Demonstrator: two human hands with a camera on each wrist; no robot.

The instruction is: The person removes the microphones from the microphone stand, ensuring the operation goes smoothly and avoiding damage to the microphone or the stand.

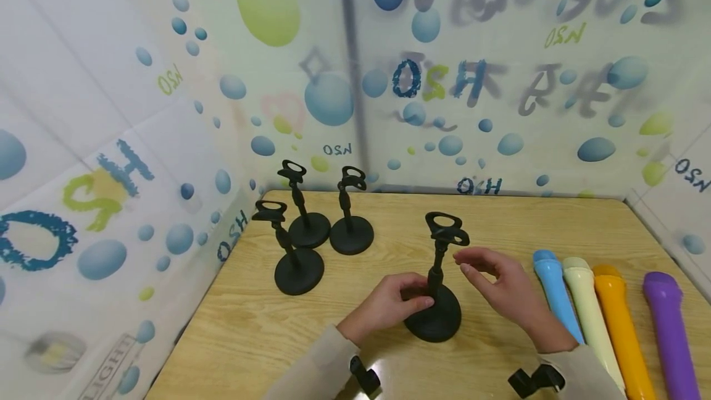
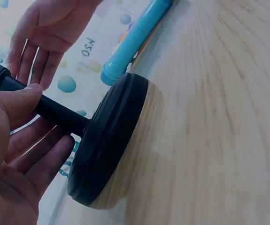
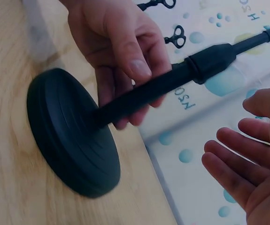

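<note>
A black tabletop microphone stand with a round base and a clip on top is upright on the wooden table, in front of me. My left hand holds its pole low down, thumb on one side and fingers behind, as the right wrist view shows with that hand. To the right of the pole hovers my right hand, fingers loosely bent and apart from the stand. Nothing lies in its palm. In the left wrist view the base sits against the tabletop.
Three similar black stands are grouped at the back left. Along the right side lie microphone-shaped things in blue, pale yellow, orange and purple. Printed sheeting walls the table.
</note>
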